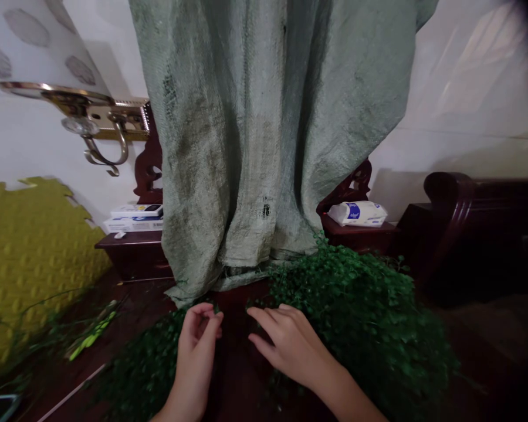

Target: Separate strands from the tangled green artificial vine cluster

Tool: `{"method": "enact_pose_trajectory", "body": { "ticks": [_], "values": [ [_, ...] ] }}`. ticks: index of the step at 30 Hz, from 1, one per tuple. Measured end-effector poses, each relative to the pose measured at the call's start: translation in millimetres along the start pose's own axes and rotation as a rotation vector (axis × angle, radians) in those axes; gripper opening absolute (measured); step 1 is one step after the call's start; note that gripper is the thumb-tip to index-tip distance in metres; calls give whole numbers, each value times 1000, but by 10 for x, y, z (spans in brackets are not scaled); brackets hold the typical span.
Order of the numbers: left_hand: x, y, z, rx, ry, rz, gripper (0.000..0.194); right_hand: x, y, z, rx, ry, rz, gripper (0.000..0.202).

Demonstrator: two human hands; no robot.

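Note:
My left hand [196, 340] is closed in a pinch, thumb against fingers, with a small bit of green leafy sprig [216, 309] showing at the fingertips. Across a short gap, my right hand [286, 340] has its fingers stretched out and the thumb apart, with nothing visible between them. A large heap of green leafy stems [369, 310] lies beside and behind my right hand. Beside my left hand is a smaller, darker heap of greenery [145, 363]. Both lie on a dark red wooden surface [235, 363].
A greyish-green woven sack [259, 135] hangs ahead, its lower edge near my hands. Left are a yellow foam mat [35, 252], white boxes [134, 223], a bright yellow-green object [92, 337] and a wall lamp [74, 105]. A wipes pack [358, 214] lies right.

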State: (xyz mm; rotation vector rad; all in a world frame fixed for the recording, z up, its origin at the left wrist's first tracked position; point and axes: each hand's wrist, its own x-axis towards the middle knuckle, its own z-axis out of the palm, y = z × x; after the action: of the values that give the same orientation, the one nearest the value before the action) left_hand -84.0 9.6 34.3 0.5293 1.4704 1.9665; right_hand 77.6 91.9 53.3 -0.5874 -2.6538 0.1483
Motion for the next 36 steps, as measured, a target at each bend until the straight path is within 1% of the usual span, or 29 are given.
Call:
{"method": "enact_pose_trajectory", "body": {
  "ticks": [2, 5, 10, 12, 14, 16, 19, 21, 23, 26, 28, 32, 36],
  "values": [
    [9, -8, -4, 20, 40, 44, 37, 0, -6, 4, -5, 0, 1, 40],
    [-2, -26, -7, 44, 58, 82, 39, 2, -12, 4, -14, 9, 13, 45],
    [-46, -34, 0, 84, 10, 143, 36, -2, -16, -4, 1, 17, 20, 43],
    [-58, -39, 2, 106, -31, 162, 32, -7, -16, 1, 10, 24, 18, 44],
    [-67, -48, 9, 136, -93, 174, 24, -8, -17, 7, 20, 25, 22, 44],
    [-77, -63, 22, 175, -180, 179, 15, -6, -21, 8, 37, 16, 39, 42],
    [-97, -90, 50, 240, -326, 181, 15, 3, -33, -13, 74, -23, 53, 39],
    [-116, -100, 61, 318, -425, 229, 14, 9, -43, -34, 87, -60, 50, 38],
    [-137, -98, 58, 407, -493, 312, 4, 13, -51, -53, 82, -88, 45, 37],
    [-169, -80, 39, 472, -511, 409, 12, 16, -56, -72, 75, -111, 45, 35],
    [-188, -71, 28, 489, -524, 435, 11, 14, -55, -77, 73, -123, 43, 37],
    [-213, -77, 23, 526, -576, 457, 10, 2, -50, -79, 59, -133, 37, 43],
    [-223, -84, 27, 495, -586, 438, 10, 5, -56, -89, 60, -155, 25, 45]
  ]
}}
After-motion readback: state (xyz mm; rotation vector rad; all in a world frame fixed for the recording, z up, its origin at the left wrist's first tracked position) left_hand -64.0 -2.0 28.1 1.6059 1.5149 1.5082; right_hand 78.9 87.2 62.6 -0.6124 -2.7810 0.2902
